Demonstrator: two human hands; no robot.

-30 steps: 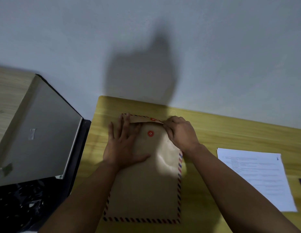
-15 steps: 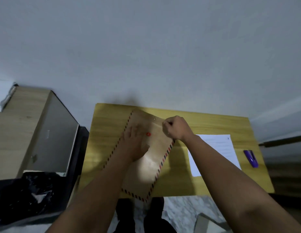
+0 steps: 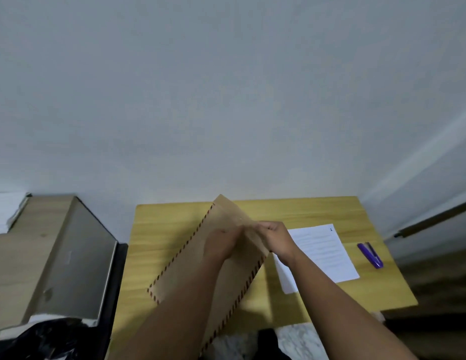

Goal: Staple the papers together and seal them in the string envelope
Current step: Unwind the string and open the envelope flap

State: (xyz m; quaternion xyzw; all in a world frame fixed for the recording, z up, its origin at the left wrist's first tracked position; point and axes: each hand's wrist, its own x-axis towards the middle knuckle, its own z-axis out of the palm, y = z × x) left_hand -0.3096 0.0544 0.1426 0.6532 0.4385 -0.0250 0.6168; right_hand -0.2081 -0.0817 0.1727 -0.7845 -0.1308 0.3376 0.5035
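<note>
A brown string envelope [image 3: 190,266] with a red-and-blue striped border is lifted off the yellow table [image 3: 164,229], tilted, with its flap end pointing away from me. My left hand [image 3: 221,242] grips it near the flap from the left. My right hand [image 3: 274,236] pinches the flap's right edge. The red string button is hidden behind my hands. White printed papers [image 3: 323,253] lie flat on the table to the right of the envelope. A purple stapler [image 3: 371,255] rests further right, near the table's right edge.
A grey and wood box-like unit [image 3: 57,255] stands left of the table, with a black plastic bag [image 3: 44,339] in front of it. A pale wall rises behind the table. Marbled floor [image 3: 299,339] shows below the table's near edge.
The envelope went from lying flat under my hands to being lifted and tilted up. The view pulled back, so the whole table, the papers and the stapler came into sight.
</note>
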